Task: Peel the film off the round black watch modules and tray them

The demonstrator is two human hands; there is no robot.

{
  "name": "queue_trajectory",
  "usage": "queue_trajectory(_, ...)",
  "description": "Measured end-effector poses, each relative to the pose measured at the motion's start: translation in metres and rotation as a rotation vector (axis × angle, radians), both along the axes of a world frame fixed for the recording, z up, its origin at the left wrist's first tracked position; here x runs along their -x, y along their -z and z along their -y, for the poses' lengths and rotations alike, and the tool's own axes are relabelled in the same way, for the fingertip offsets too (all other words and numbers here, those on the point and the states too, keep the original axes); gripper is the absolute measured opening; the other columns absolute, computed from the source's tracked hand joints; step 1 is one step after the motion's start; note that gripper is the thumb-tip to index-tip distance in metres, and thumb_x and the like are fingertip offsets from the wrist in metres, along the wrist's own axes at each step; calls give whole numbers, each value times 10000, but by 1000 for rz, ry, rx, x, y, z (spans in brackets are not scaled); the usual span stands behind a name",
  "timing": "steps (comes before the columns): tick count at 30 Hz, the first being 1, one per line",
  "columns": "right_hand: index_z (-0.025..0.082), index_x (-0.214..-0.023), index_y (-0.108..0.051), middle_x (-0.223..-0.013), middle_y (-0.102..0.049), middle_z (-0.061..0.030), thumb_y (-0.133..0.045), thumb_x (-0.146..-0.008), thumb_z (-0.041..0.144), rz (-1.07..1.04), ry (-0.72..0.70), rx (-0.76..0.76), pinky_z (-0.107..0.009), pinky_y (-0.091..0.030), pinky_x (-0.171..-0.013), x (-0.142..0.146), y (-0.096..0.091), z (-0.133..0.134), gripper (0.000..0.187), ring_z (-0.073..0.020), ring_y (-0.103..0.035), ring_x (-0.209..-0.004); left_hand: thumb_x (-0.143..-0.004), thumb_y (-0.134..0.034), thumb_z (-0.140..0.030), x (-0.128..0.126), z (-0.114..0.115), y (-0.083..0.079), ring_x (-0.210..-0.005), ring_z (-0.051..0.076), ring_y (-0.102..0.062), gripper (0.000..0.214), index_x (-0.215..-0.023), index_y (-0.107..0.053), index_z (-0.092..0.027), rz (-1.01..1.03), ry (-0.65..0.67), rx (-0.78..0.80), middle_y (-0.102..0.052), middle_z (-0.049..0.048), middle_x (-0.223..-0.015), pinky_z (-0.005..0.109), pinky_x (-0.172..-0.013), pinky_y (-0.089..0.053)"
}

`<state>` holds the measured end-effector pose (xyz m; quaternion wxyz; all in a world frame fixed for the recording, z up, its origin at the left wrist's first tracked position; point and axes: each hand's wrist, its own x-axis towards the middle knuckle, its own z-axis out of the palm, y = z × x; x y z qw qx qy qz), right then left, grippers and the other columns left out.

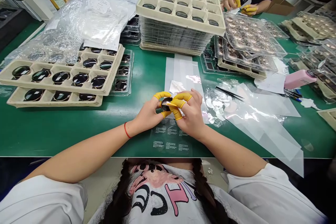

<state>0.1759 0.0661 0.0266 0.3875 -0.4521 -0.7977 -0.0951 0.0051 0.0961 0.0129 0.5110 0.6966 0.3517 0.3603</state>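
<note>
My left hand (151, 112), in yellow finger cots, grips a small dark round disc (166, 104) by its edge between thumb and index finger. My right hand (189, 113), also wearing yellow finger cots, is closed in a pinch against the right side of the disc. Whatever lies between its fingertips is hidden. Under the hands a clear sticker sheet (172, 143) printed with small white text lies on the green table. Just beyond them are a crumpled white wipe (176, 86) and translucent film strips (183, 66).
Stacked trays of dark discs stand at the left (59, 68) and back centre (181, 17). Black tweezers (229, 92), a plastic bag of white scraps (217, 108), film sheets (262, 122) and a pink bottle (299, 78) lie right. Across the table, a co-worker's hands (240, 5) are busy.
</note>
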Motion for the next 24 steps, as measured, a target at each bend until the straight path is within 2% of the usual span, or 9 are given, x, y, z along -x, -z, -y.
queue_trajectory(5, 234, -942, -593, -873, -641, -26, -519, -837, 153, -35, 17, 75, -438, -367, -1022, -7, 2, -12, 153, -192, -582, -916, -814, -641, -229, 0, 2, 9, -829, 135, -669, 509, -1274, -434, -166, -16, 64, 24, -679, 22, -916, 258, -759, -517)
queue_trajectory(10, 244, -935, -630, -867, -672, -26, -494, -869, 172, -81, 4, 246, -459, -369, -1016, -9, -2, -17, 167, -198, -583, -883, -814, -676, -293, -1, 1, 9, -811, 137, -657, 534, -1276, -438, -168, -5, 99, 88, -669, 37, -948, 261, -730, -517)
queue_trajectory(13, 234, -966, -614, -908, -688, -29, -503, -923, 281, -244, -47, 401, -416, -452, -927, -17, -4, -24, 128, -189, -612, -881, -778, -722, -278, -3, -2, 7, -808, 132, -665, 562, -1253, -439, -175, 62, 90, 179, -668, 30, -951, 257, -729, -529)
queue_trajectory(15, 220, -1051, -574, -988, -680, -49, -504, -940, 399, -425, -45, 470, -368, -504, -849, -30, 0, -35, 222, -181, -631, -900, -763, -739, -268, -5, -4, 6, -804, 134, -681, 562, -1234, -443, -185, 110, 76, 254, -673, 26, -940, 265, -739, -542)
queue_trajectory(17, 209, -1184, -509, -1108, -654, -84, -484, -943, 467, -509, 21, 503, -348, -527, -835, -49, 8, -50, 354, -180, -633, -957, -757, -744, -258, -5, -7, 6, -811, 145, -699, 552, -1219, -448, -195, 134, 67, 317, -679, 23, -928, 284, -763, -553)
queue_trajectory(19, 187, -1230, -495, -1153, -636, -120, -524, -919, 472, -458, 120, 534, -389, -527, -871, -68, 19, -66, 422, -206, -618, -1004, -750, -751, -254, -4, -9, 6, -828, 159, -713, 560, -1218, -448, -201, 140, 62, 352, -686, 20, -914, 303, -787, -557)
queue_trajectory(22, 154, -1045, -612, -1059, -645, -151, -638, -835, 455, -330, 265, 561, -523, -488, -917, -84, 28, -79, 368, -280, -583, -1034, -734, -762, -246, -3, -11, 4, -833, 165, -719, 581, -1225, -455, -197, 148, 56, 360, -693, 15, -888, 312, -806, -556)
queue_trajectory(24, 161, -972, -649, -1054, -646, -147, -613, -852, 449, -290, 260, 523, -545, -466, -955, -80, 27, -76, 315, -288, -567, -1077, -733, -760, -242, -2, -12, 3, -816, 160, -718, 585, -1234, -463, -194, 144, 50, 361, -693, 12, -873, 304, -796, -555)
